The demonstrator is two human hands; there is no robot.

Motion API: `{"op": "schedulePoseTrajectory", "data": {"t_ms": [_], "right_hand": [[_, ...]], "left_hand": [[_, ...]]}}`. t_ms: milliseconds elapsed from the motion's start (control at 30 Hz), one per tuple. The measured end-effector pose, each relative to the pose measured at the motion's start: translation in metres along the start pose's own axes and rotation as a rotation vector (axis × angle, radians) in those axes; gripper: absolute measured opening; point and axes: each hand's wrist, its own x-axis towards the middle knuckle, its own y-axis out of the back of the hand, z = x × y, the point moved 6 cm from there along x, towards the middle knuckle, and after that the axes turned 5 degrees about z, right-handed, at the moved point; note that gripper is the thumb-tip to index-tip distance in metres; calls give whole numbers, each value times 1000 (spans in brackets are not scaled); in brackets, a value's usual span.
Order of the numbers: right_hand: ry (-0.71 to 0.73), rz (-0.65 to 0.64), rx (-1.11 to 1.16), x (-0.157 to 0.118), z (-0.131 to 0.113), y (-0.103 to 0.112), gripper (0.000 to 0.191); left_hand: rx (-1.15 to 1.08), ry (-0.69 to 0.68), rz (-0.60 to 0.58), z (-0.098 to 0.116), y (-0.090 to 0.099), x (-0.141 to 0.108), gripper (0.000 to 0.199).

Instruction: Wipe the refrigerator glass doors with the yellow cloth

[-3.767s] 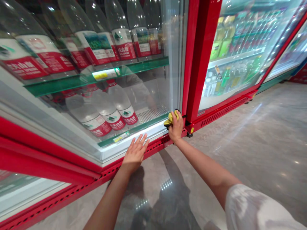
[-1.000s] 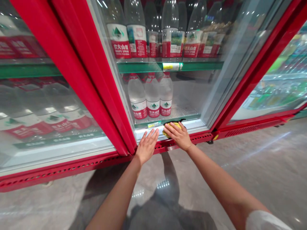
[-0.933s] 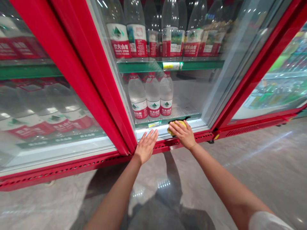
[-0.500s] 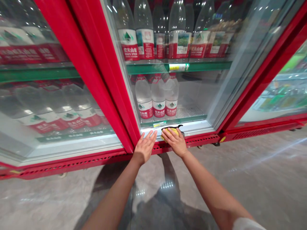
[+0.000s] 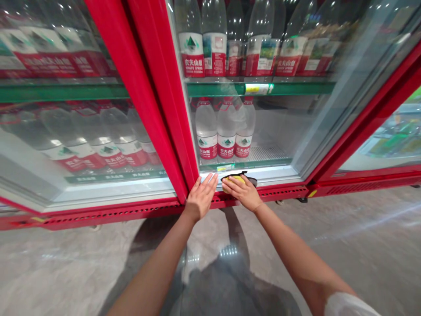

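My right hand (image 5: 242, 191) is pressed over a yellow and dark cloth (image 5: 237, 179) at the lower edge of the glass door, with its fingers bent over the cloth. To its left, my left hand (image 5: 201, 196) lies with outstretched fingers on the bottom of the red door frame (image 5: 176, 131), holding nothing. Behind the glass, three water bottles (image 5: 226, 131) stand on the lower shelf just above my hands. The palm sides of both hands are hidden.
More bottles (image 5: 191, 48) fill the upper shelf (image 5: 217, 89). Another bottle-filled cooler door is at the left, and a further cooler (image 5: 388, 142) at the right. A grey floor (image 5: 362, 254) with shadows lies below.
The camera view has shifted, so the cooler appears further right. Both hands stay near the lower door edge, my right one still on the cloth.
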Motion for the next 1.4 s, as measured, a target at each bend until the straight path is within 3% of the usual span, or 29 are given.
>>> {"op": "schedulePoseTrajectory", "data": {"t_ms": [67,167,233,433,633,700,800,867,933,1000,1100,1300,1400], "right_hand": [[-60,17,-11,9,9,7,55],[-287,175,-59,33,22,21,58],[-345,237,-77,39,19,20,59],[-47,77,-58,18,-14,2,54],[-175,232,-73,68,3,33,55],[-57,199,-77,77,1,36,53],[262,81,-85,72,-7,37,46],[375,48,-93,73,-7,42,43],[319,76,-102,88,-2,50,44],[176,142,-101,110,2,59,47],[64,197,-80,125,-4,58,50],[334,89,-48,87,-38,25,42],[350,74,-8,94,-35,27,46]], "left_hand": [[0,-1,30,-1,6,-3,75],[16,-6,63,-2,11,-6,69],[32,-4,57,-3,12,-6,66],[51,39,-25,-5,7,-6,65],[73,61,-67,-10,10,-12,69],[84,66,-60,-12,13,-15,68],[95,44,-40,-15,18,-20,65],[98,26,-20,-17,23,-23,64],[101,16,13,-20,29,-26,64],[103,3,47,-22,35,-30,64],[93,-22,82,-26,46,-37,66],[135,-28,141,-31,70,-53,60],[143,-20,141,-32,79,-57,63]]}}
